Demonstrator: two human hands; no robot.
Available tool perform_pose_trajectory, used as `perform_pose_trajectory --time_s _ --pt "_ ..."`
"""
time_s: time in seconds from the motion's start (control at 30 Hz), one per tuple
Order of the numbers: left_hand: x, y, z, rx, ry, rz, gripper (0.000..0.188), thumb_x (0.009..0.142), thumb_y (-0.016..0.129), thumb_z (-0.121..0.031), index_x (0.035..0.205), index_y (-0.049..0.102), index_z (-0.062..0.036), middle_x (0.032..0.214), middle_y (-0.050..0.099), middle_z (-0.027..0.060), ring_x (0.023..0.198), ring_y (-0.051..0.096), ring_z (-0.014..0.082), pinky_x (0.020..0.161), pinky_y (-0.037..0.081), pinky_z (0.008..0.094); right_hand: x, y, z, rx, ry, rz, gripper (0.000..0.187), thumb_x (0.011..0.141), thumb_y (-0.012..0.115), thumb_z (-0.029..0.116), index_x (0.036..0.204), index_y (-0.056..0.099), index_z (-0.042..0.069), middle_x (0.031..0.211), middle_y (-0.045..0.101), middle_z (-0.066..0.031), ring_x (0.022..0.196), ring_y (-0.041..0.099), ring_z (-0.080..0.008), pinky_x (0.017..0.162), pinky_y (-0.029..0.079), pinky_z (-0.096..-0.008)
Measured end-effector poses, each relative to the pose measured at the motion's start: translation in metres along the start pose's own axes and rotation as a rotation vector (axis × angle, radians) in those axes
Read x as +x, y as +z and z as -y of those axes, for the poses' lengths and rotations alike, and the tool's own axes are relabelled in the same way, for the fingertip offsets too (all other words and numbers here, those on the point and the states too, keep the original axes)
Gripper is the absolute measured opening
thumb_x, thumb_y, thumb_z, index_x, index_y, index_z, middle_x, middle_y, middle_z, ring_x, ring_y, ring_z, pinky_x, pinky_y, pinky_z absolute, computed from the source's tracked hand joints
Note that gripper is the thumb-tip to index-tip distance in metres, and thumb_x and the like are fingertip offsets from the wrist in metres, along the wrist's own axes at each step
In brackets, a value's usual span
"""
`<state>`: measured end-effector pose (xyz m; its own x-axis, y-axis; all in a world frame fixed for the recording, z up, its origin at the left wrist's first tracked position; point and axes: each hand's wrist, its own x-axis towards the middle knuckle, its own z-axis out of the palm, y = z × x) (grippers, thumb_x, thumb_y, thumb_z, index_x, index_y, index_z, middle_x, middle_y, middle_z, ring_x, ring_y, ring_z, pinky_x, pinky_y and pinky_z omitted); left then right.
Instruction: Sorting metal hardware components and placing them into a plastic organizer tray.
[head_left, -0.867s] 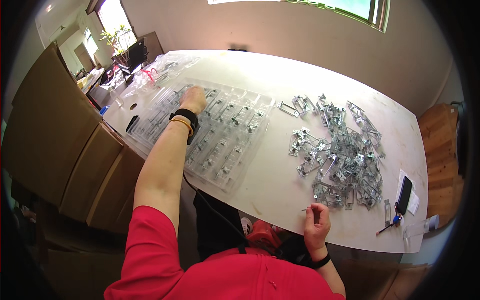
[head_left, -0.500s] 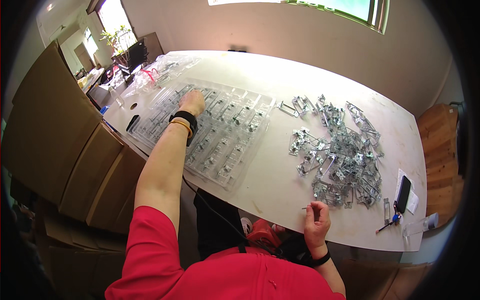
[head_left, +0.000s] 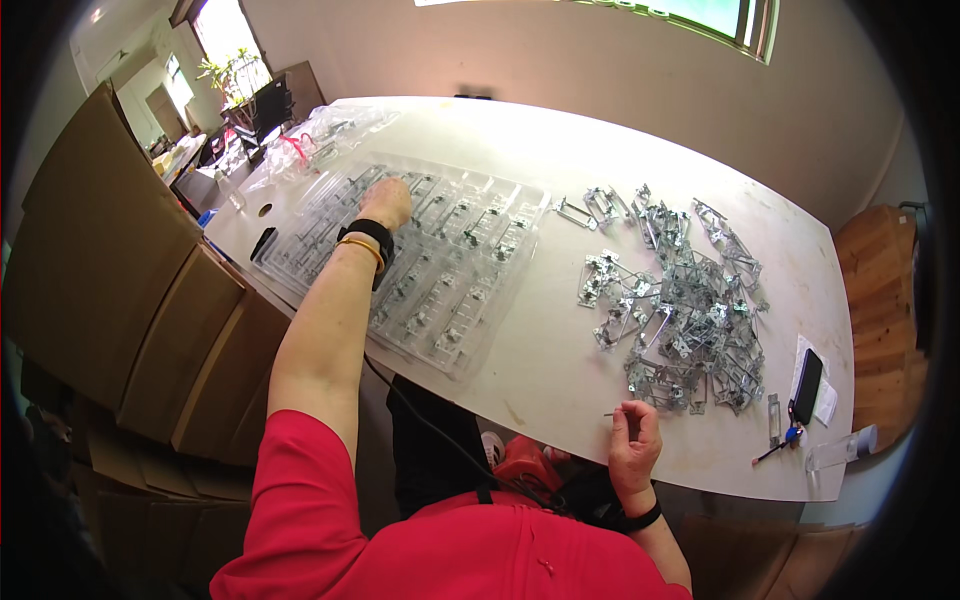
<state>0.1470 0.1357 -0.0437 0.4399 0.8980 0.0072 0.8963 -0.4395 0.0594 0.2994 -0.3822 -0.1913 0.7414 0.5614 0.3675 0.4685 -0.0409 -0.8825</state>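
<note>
White table (head_left: 560,150): left hand (head_left: 385,203) outstretched on clear tray (head_left: 440,270).

We're in a small assembly workshop: a white table (head_left: 560,160) heaped with metal brackets (head_left: 690,300), clear plastic trays (head_left: 440,270) along its left edge, cardboard boxes (head_left: 110,260) stacked beside.
</note>
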Motion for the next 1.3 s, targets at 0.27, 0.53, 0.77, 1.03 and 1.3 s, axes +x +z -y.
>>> perform_pose_trajectory --time_s 0.27,0.53,0.77,1.03,1.3 --pt "-0.017 -0.015 -0.017 -0.005 -0.030 -0.055 0.029 0.091 0.063 -0.009 0.113 0.080 0.0006 0.125 0.074 0.0263 0.120 0.071 0.0417 0.101 0.057 0.0484 0.000 0.001 -0.002 -0.017 -0.011 -0.007 0.017 0.099 0.071 0.001 0.115 0.065 0.003 0.097 0.071 -0.0093 0.086 0.070 -0.0181 0.079 0.057 -0.0307" --pt "-0.091 -0.053 -0.063 0.060 0.337 -0.400 0.023 0.085 0.063 -0.007 0.100 0.080 -0.0019 0.110 0.076 0.0239 0.106 0.074 0.0394 0.093 0.059 0.0454 -0.001 0.002 -0.009 -0.062 -0.103 0.009 0.018 0.097 0.072 -0.001 0.114 0.066 0.003 0.098 0.071 -0.0118 0.086 0.071 -0.0230 0.079 0.057 -0.0343" --pt "-0.255 -0.032 -0.143 -0.483 0.885 -0.511 0.007 0.090 0.073 -0.011 0.092 0.069 -0.0052 0.093 0.067 0.0150 0.088 0.066 0.0364 0.082 0.052 0.0474 0.000 0.002 -0.006 -0.200 -0.295 0.084 0.021 0.095 0.073 -0.003 0.114 0.067 0.003 0.102 0.071 -0.0129 0.088 0.072 -0.0261 0.078 0.057 -0.0359" --pt "-0.301 0.109 -0.171 -0.550 0.853 -0.189 0.016 0.092 0.071 -0.018 0.098 0.066 -0.0037 0.099 0.065 0.0162 0.097 0.064 0.0376 0.088 0.050 0.0480 0.001 0.002 -0.014 -0.080 -0.156 0.142 0.017 0.095 0.075 -0.001 0.111 0.070 0.002 0.098 0.073 -0.0109 0.088 0.073 -0.0217 0.080 0.058 -0.0319" --pt "-0.295 0.174 -0.157 -0.475 0.804 -0.315 0.049 0.098 0.068 -0.032 0.133 0.059 0.0019 0.138 0.058 0.0235 0.135 0.054 0.0399 0.115 0.039 0.0522 0.004 0.003 -0.007 0.013 -0.032 0.124 0.013 0.098 0.075 0.004 0.110 0.070 0.003 0.093 0.073 -0.0051 0.085 0.069 -0.0127 0.080 0.056 -0.0274"
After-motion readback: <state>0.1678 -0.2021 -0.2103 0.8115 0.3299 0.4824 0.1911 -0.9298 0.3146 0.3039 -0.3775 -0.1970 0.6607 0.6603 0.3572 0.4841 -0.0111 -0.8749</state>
